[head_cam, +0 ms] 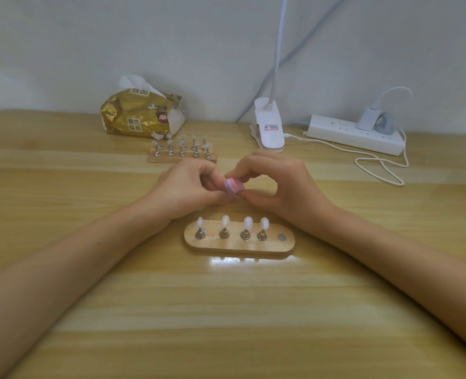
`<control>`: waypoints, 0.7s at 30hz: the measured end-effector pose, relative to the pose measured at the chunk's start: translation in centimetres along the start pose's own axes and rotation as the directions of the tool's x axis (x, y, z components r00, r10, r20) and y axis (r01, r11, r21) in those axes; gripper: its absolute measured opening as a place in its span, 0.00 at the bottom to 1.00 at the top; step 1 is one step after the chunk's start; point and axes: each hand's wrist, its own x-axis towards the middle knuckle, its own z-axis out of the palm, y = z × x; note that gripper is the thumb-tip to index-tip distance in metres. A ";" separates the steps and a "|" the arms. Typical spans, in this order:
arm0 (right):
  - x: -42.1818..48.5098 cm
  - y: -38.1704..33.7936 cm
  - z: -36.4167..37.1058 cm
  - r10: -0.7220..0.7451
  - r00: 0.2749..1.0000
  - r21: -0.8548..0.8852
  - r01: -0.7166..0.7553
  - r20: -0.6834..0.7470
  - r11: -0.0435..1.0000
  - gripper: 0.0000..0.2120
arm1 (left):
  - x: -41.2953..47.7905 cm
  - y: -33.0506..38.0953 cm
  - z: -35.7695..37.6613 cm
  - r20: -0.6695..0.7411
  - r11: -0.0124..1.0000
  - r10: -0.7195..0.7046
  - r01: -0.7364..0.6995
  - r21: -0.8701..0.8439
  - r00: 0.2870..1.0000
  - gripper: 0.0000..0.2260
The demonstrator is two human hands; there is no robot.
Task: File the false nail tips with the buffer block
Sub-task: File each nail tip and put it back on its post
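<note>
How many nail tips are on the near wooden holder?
4 nail tips in a row on the holder: far left, second, third, fourth. The right-end spot is bare; another may be hidden in the left hand.

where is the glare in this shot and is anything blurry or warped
Head view: a bright glare patch lies on the table just in front of the near holder. Head view: the block, left hand and right hand look slightly soft, and the far holder is softer still. Head view: the wide lens slightly bows the table's grain lines and stretches whatever nears the corners.
</note>
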 end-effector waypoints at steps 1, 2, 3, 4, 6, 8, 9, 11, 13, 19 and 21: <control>0.0 0.1 -0.1 0.027 0.999 0.006 -0.027 0.017 1.000 0.01 | 0.0 0.0 0.0 -0.001 1.000 -0.005 0.005 0.001 1.000 0.12; -0.1 0.1 -0.1 0.036 0.999 0.014 -0.036 0.017 0.999 0.01 | 0.0 0.0 0.0 0.001 1.000 -0.008 0.008 0.003 1.000 0.11; -0.2 0.1 -0.2 0.026 1.000 0.017 -0.026 0.002 1.000 0.01 | 0.0 0.0 0.0 0.003 1.000 -0.008 0.008 0.003 1.000 0.11; -0.2 0.0 -0.2 0.005 1.000 0.012 -0.004 -0.010 1.000 0.01 | 0.0 -0.1 0.0 0.003 1.000 -0.003 0.003 0.000 1.000 0.09; -0.2 0.0 -0.1 0.004 1.000 0.019 -0.005 0.004 1.000 0.01 | 0.0 -0.1 0.0 0.000 1.000 0.002 -0.002 -0.002 1.000 0.08; -0.2 0.1 -0.2 0.044 0.999 0.039 -0.045 0.022 0.998 0.01 | 0.0 -0.1 0.1 -0.006 1.000 0.003 -0.003 0.009 1.000 0.09; -0.3 0.1 -0.2 0.044 0.999 0.042 -0.044 0.009 0.998 0.02 | 0.0 -0.2 0.1 -0.008 1.000 0.003 -0.003 0.013 1.000 0.09; -0.2 0.1 -0.1 -0.005 1.000 0.041 0.006 -0.026 0.999 0.02 | 0.1 -0.2 0.0 -0.009 1.000 0.007 -0.007 0.014 1.000 0.09; -0.1 0.0 0.0 -0.012 1.000 0.034 0.012 -0.006 0.999 0.01 | 0.1 -0.3 0.0 -0.012 1.000 0.014 -0.014 0.015 1.000 0.09; -0.2 0.2 -0.4 0.104 0.994 0.018 -0.103 -0.018 0.994 0.03 | -0.5 -0.3 0.0 -0.028 0.999 0.052 -0.052 0.015 0.998 0.08; -0.2 0.4 -1.0 0.210 0.977 0.030 -0.209 -0.045 0.977 0.08 | -0.8 -0.2 -0.2 -0.027 0.995 0.087 -0.088 -0.043 0.996 0.07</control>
